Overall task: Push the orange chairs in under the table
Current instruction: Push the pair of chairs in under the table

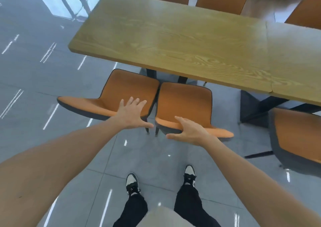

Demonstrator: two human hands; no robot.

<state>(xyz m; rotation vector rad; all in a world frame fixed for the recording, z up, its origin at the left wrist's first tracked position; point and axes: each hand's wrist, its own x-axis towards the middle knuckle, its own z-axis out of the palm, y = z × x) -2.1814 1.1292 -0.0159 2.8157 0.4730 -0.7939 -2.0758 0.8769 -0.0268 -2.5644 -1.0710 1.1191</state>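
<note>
Step in hand: pushing. Left hand (pixel 132 113) lying spread, grip open, on left orange chair (pixel 128 89); right hand (pixel 188 131) clasping right orange chair (pixel 184 101) backrest; both seats standing short of tabletop (pixel 173 41); next needing forward shove

Bare forearms with no sleeves, black trousers (pixel 133 209), black-and-white sneakers (pixel 132 183), and a pale grey top (pixel 159 218).

You find no text, label, brand or number to read anywhere here: nothing on the table, chairs, floor tiles or shoes bears any writing.
</note>
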